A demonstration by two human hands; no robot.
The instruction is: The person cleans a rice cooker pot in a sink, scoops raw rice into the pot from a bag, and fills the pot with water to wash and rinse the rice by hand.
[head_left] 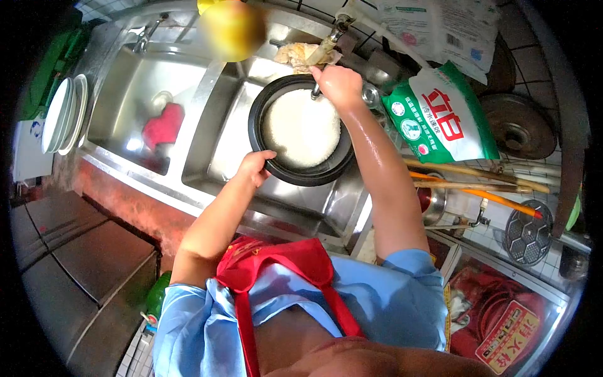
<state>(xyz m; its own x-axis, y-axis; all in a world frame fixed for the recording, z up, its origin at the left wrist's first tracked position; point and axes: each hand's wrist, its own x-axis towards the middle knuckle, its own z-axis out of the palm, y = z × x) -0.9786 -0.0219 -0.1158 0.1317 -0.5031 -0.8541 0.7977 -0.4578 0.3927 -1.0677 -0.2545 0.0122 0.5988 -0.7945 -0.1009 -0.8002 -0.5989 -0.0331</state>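
A black inner pot [256, 122] with white rice [301, 129] in it sits in the right-hand basin of the steel sink [213, 135]. My left hand [254, 168] grips the pot's near left rim, thumb over the edge. At the far side of the pot, my right hand [339, 86] is closed around the tap [316, 92], whose metal end shows below the fingers, over the rice. A crumpled yellowish cloth [295, 55] lies just behind the pot.
A red cloth [164, 125] lies in the left basin. White plates [66, 116] stand at the far left. A blurred yellow object [232, 30] hangs over the sink's back edge. To the right are a green-and-white detergent bag [440, 116] and several long poles [477, 173].
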